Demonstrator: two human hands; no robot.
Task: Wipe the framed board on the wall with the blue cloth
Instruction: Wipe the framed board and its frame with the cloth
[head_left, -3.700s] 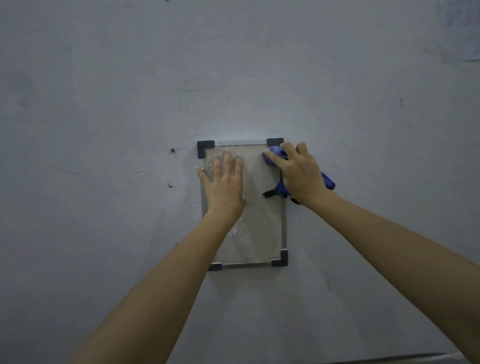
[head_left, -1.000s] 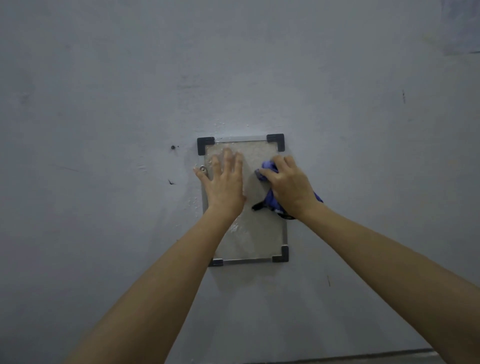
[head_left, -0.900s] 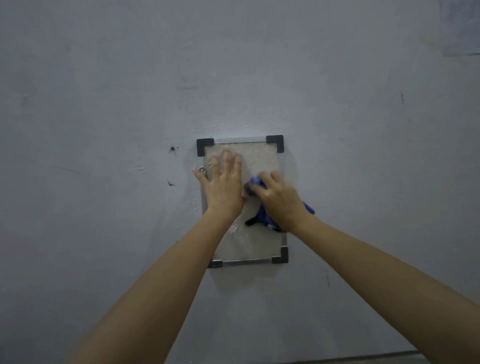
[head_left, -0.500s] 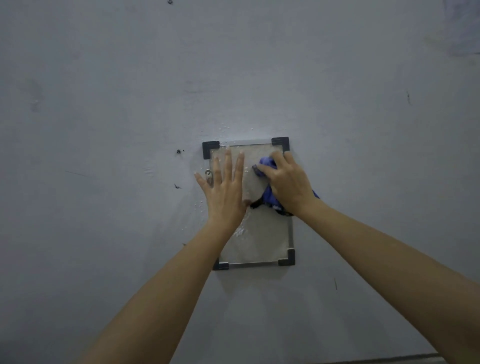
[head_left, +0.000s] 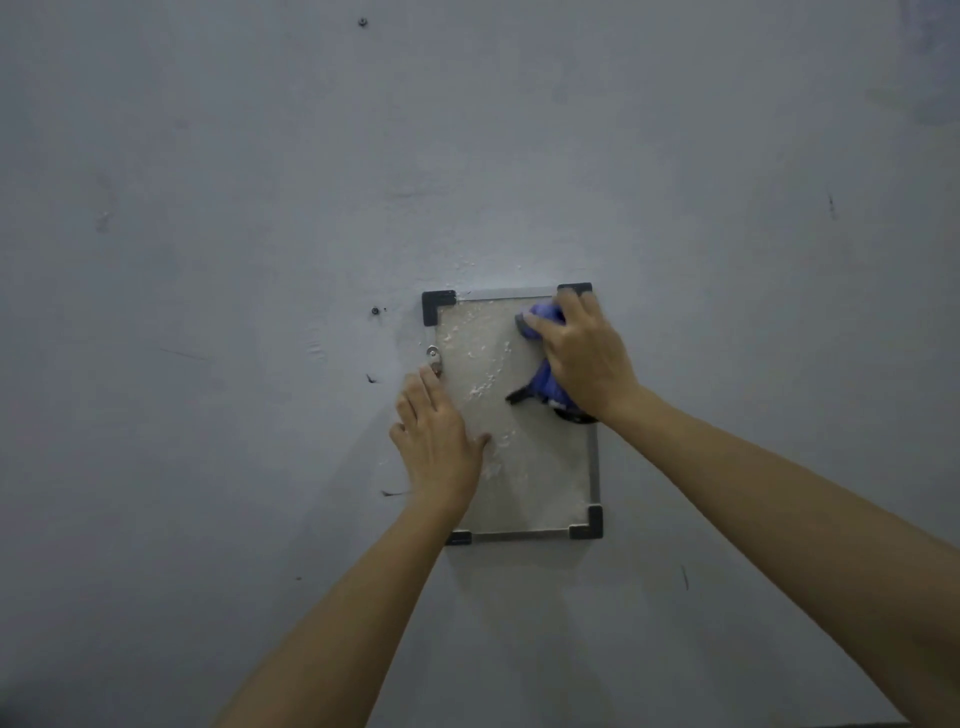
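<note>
My right hand (head_left: 582, 358) squeezes the blue cloth (head_left: 543, 317) against the framed board (head_left: 524, 467) near its top right corner to rub it, while my left hand (head_left: 439, 441) (fingers flat and open) steadies its left edge.

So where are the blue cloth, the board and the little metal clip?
blue cloth (head_left: 544, 315), head view, bunched top end beside the fingers.
board (head_left: 530, 467), head view, bare lower surface.
metal clip (head_left: 432, 358), head view, its middle, left frame edge.

A framed board (head_left: 524, 467) with dark corner pieces hangs on a grey wall (head_left: 208, 208). The right hand (head_left: 584, 358) presses a bunched blue cloth (head_left: 543, 317) against the board's upper right corner. The left hand (head_left: 439, 441) lies flat over the board's left edge, below a small metal clip (head_left: 434, 358). White flecks speckle the board's surface.
</note>
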